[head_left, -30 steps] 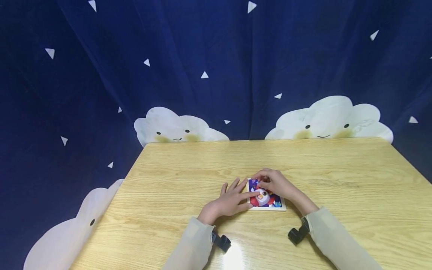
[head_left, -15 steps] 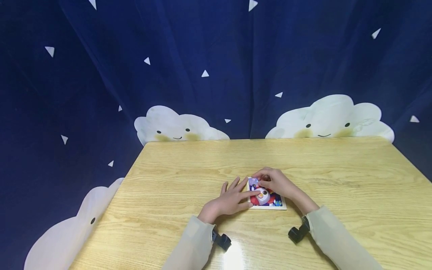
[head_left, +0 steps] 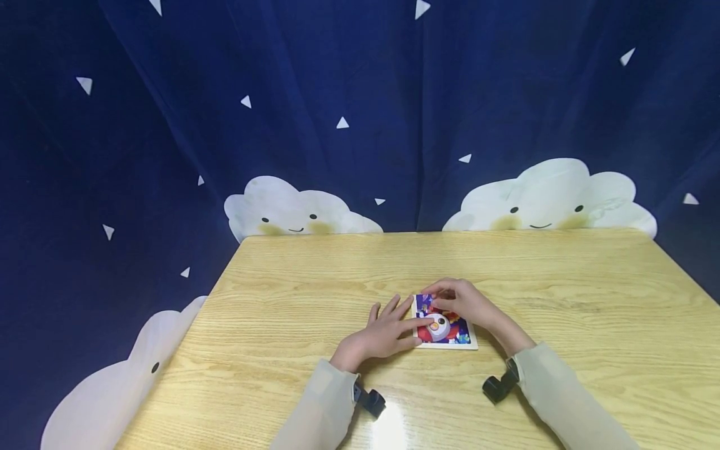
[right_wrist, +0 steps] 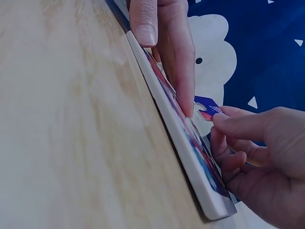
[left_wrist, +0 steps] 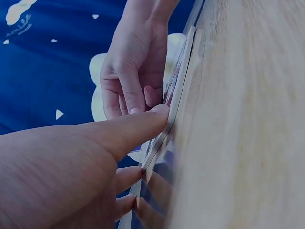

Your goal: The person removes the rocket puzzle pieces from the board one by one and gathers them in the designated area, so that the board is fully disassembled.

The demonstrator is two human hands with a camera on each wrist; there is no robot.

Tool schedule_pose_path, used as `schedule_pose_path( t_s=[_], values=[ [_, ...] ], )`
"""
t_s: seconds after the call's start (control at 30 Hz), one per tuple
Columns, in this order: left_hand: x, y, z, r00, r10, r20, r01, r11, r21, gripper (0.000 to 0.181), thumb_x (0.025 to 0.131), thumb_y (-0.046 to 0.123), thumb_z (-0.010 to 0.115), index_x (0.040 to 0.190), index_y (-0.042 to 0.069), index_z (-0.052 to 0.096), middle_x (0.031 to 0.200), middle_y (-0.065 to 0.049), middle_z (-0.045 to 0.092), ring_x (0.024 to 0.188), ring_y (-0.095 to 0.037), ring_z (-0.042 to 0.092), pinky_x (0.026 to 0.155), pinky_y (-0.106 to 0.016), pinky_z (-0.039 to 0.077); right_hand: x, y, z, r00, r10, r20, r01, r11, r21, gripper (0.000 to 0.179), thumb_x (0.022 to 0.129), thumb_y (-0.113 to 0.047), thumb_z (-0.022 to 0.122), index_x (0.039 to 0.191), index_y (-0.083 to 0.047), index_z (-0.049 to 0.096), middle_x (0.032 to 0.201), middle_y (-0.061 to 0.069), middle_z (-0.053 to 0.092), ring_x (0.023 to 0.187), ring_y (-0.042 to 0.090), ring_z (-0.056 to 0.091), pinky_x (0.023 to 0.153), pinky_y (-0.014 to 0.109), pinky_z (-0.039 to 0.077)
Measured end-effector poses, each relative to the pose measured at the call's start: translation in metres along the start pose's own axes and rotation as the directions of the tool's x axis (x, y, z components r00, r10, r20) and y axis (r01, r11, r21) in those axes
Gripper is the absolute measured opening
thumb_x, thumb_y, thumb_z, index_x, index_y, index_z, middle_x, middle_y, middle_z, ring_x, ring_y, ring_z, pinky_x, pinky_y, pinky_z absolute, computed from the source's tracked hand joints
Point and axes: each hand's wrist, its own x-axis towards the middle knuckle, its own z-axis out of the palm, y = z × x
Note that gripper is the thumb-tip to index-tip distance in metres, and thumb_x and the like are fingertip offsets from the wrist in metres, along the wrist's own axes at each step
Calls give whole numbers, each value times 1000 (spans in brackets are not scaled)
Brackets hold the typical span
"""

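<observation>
A small jigsaw puzzle in a pale frame (head_left: pixel 450 347), with a penguin picture (head_left: pixel 441 331), lies flat on the table. My left hand (head_left: pixel 374 337) spreads over its left side, fingers fairly straight. The index finger rests on the penguin, and the thumb touches the near left edge. In the right wrist view, my right hand (right_wrist: pixel 271 148) pinches a purple and red puzzle piece (right_wrist: pixel 206 108) between thumb and finger. That piece is raised and tilted above the picture's far part; a notch shows in it. From the head, my right hand (head_left: pixel 464 306) covers the puzzle's far right corner.
The light wooden table (head_left: pixel 292 281) extends on all sides of the puzzle. A dark blue curtain (head_left: pixel 337 75) with white triangles and clouds hangs behind and to the left. Each wrist carries a black camera (head_left: pixel 371 403).
My right hand has shifted very slightly to the right. A pale shine at the picture's far left corner half a second ago is now dark blue. The left hand stays in place.
</observation>
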Motion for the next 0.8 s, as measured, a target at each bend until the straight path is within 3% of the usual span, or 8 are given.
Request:
schedule_pose_path(
  t_s=[0.2,0.43,0.8],
  values=[
    [0,1,-1,1000,-3,1,3,1000,7,46,103,47,42,148,47,34,167,-2,7,155,-32,6,120,-62,10,-2,0,-3,1000,-9,-3,9,1000,-1,24,95,-14,63,117,-7,70,107,12,71,88,13,61,77,23,50],
    [1,0,0,1000,-8,5,8,1000,4,47,102,47,42,148,47,34,167,-2,7,155,-32,5,120,-62,9,-5,0,-8,999,36,15,-36,999,23,25,95,-14,63,119,-9,70,109,11,70,92,16,60,79,21,49],
    [1,-1,2,1000,-5,-1,5,1000,15,47,102,47,42,148,48,34,167,-3,8,155,-32,5,120,-62,11,-11,7,-11,1000,23,1,-23,1000,18,24,95,-11,62,118,-9,71,106,9,71,90,13,61,77,21,50]
  ],
)
